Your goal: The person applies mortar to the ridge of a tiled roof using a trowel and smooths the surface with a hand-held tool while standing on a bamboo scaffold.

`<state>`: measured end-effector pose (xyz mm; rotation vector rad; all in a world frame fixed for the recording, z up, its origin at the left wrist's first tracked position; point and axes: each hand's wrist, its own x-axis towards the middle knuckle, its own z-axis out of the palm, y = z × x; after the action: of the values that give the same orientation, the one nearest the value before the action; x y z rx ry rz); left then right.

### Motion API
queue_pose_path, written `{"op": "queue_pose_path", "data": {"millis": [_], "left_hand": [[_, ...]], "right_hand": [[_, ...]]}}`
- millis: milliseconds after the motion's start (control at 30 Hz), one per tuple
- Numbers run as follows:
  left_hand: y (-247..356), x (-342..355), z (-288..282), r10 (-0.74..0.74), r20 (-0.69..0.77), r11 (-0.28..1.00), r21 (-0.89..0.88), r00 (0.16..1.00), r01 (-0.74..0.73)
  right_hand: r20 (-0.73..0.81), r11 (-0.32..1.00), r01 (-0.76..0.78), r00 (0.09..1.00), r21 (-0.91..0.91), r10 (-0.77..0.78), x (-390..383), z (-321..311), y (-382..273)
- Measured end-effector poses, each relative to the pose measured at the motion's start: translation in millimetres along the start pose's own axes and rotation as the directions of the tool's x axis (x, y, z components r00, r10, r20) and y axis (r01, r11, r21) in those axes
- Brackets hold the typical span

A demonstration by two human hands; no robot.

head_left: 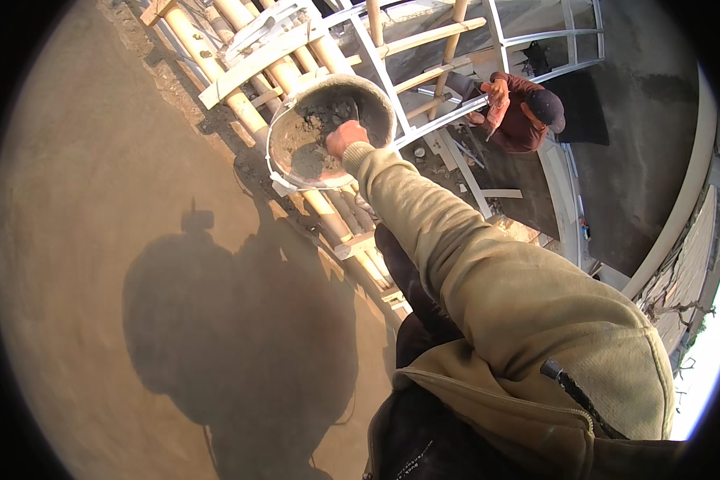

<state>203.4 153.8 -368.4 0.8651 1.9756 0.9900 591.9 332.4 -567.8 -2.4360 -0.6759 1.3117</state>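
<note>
My right hand (346, 138) reaches down into a round bucket (384, 112), its fingers closed in a fist. It appears to grip a trowel (354, 110), whose thin edge shows beside the knuckles; the handle is hidden in my fist. Wet grey mortar (312, 128) lies in the bucket, lumpy at the far side and smoother toward the near side. The bucket's inner wall is caked with it, and a pale wire handle (270, 152) hangs over its left side. A tan sleeve covers my right arm. My left hand is out of the picture.
Bamboo poles (324, 214) and wooden slats (256, 66) form scaffolding under the bucket. A smooth brown wall surface (80, 240) fills the left, with my shadow on it. Metal framing (376, 60) stands beyond. Lower at right, a co-worker (528, 116) in a dark cap holds a red power tool (496, 116).
</note>
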Motion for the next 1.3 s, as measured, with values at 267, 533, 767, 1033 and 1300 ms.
{"op": "queue_pose_path", "data": {"millis": [267, 533, 767, 1033, 1300], "left_hand": [[-5, -11, -23, -0.061, -0.077, 0.997, -0.058, 0.995, 0.056], [-14, -7, -17, -0.06, -0.055, 0.994, -0.094, 0.997, 0.054], [-14, -22, -34, -0.073, -0.089, 0.99, -0.127, 0.993, 0.061], [-15, -22, -30, -0.046, -0.075, 0.989, -0.146, 0.996, 0.034], [-15, -41, -53, -0.035, -0.139, 0.987, -0.161, 0.99, 0.012]], "right_hand": [[0.045, 0.93, 0.146, 0.989, -0.338, -0.139, -11, 12, 3], [0.568, 0.324, -0.543, 0.823, 0.774, 0.023, 95, 53, 1], [0.49, 0.753, -0.34, 0.871, 0.563, 0.028, -16, -13, 19], [0.461, 0.637, -0.349, 0.887, 0.687, -0.01, 29, 46, 23], [0.575, 0.643, -0.359, 0.803, 0.676, -0.156, -23, 0, 61]]}}
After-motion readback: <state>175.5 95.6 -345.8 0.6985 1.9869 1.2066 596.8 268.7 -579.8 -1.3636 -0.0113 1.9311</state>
